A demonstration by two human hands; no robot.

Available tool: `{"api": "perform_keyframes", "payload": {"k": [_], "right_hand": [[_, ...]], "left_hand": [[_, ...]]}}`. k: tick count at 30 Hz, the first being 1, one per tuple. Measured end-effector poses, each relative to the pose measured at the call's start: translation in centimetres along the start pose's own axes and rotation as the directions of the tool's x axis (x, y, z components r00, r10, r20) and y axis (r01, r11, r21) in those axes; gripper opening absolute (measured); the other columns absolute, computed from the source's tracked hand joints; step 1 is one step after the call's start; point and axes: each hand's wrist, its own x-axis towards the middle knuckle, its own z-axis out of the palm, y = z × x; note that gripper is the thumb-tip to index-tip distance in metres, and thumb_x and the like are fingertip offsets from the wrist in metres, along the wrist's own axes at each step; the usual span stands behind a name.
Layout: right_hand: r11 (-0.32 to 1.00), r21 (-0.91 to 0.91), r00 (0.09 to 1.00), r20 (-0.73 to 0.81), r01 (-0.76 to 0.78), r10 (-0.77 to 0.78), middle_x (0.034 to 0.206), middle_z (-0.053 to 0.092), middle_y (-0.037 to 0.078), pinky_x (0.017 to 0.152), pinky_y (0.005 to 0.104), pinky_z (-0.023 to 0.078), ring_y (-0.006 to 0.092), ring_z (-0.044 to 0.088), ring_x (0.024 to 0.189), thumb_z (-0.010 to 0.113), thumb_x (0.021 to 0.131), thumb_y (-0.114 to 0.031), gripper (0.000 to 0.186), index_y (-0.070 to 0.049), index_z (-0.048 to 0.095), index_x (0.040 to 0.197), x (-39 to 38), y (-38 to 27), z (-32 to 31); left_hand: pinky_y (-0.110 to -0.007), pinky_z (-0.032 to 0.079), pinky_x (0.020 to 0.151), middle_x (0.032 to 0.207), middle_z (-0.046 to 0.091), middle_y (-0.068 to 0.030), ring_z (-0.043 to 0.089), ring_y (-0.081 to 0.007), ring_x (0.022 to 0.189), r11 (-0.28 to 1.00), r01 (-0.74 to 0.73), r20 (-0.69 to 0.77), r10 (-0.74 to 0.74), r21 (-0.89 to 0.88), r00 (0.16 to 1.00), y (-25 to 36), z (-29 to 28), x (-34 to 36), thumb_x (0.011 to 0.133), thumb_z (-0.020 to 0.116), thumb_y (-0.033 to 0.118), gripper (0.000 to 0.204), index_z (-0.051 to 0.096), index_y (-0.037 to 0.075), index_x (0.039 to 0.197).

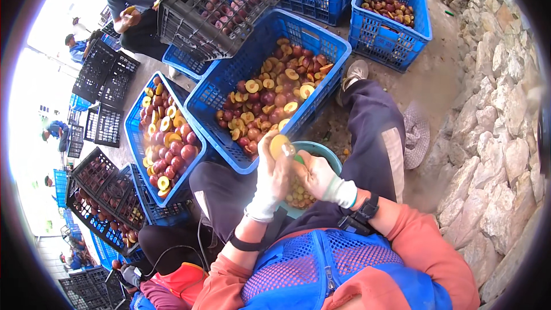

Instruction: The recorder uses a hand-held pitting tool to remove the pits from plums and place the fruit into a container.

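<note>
My left hand (271, 175), in a white glove, is closed around a cut plum (280, 146) with its yellow flesh showing. Against the fruit, my right hand (321, 178), gloved too, grips a small tool with a green handle (298, 159); its working end is blurred, so its exact kind is unclear. Under both hands a teal basin (332, 151) stands between my legs, with many small yellowish pits (299, 196) in it. Just beyond my left hand is a large blue crate (198, 116) of whole and halved plums (270, 89).
Left of it stands another blue crate (131, 132) of plums. A black crate (189, 28) of plums tilts over the far side, near a person (138, 0) holding cut fruit. More blue crates (390, 40) stand beyond. A stone wall (488, 155) runs along the right.
</note>
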Motion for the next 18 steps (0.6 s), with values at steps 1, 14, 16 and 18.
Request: {"api": "perform_keyframes", "payload": {"k": [1,14,16,18], "right_hand": [[0.999,-0.040,0.999,-0.033,0.013,-0.015,0.082,0.063,0.029,0.065,0.0499,0.048,0.0500,0.062,0.078,0.055,0.104,-0.028,0.029,0.000,0.052,0.098,-0.1,0.1,0.1],[0.977,-0.185,0.977,0.199,0.111,-0.073,0.081,0.061,0.030,0.065,0.0509,0.047,0.0507,0.060,0.079,0.059,0.102,-0.029,0.029,0.000,0.054,0.097,0.0,1.1,-3.0],[0.985,-0.127,0.981,0.170,0.116,-0.094,0.077,0.062,0.024,0.063,0.0476,0.047,0.0447,0.062,0.073,0.057,0.103,-0.031,0.030,-0.001,0.055,0.097,-0.2,1.2,-2.7],[0.988,0.154,0.984,0.175,-0.017,-0.010,0.073,0.061,0.015,0.059,0.0424,0.046,0.0345,0.061,0.065,0.054,0.105,-0.032,0.031,-0.002,0.056,0.097,-0.3,0.4,-2.4]], "left_hand": [[-0.027,0.047,0.090,0.114,0.056,-0.0074,0.055,-0.0126,0.100,0.997,0.036,0.009,-0.036,-0.070,0.999,1.1,0.4,0.0,0.104,0.058,0.026,0.046,0.038,0.007,0.142],[-0.019,0.037,0.062,0.103,0.053,-0.0034,0.044,-0.0040,0.074,0.965,0.234,0.348,-0.260,0.115,0.901,3.3,-2.5,2.0,0.097,0.058,0.015,0.044,0.042,0.009,0.138],[-0.021,0.041,0.065,0.105,0.054,-0.0048,0.047,-0.0067,0.078,0.938,0.316,0.382,-0.348,0.147,0.856,4.5,-2.5,2.2,0.098,0.055,0.014,0.043,0.041,0.008,0.138],[-0.025,0.045,0.074,0.109,0.054,-0.0071,0.051,-0.0107,0.086,0.981,0.138,0.220,-0.165,0.134,0.961,3.0,-1.0,1.3,0.099,0.053,0.013,0.042,0.041,0.006,0.138]]}}
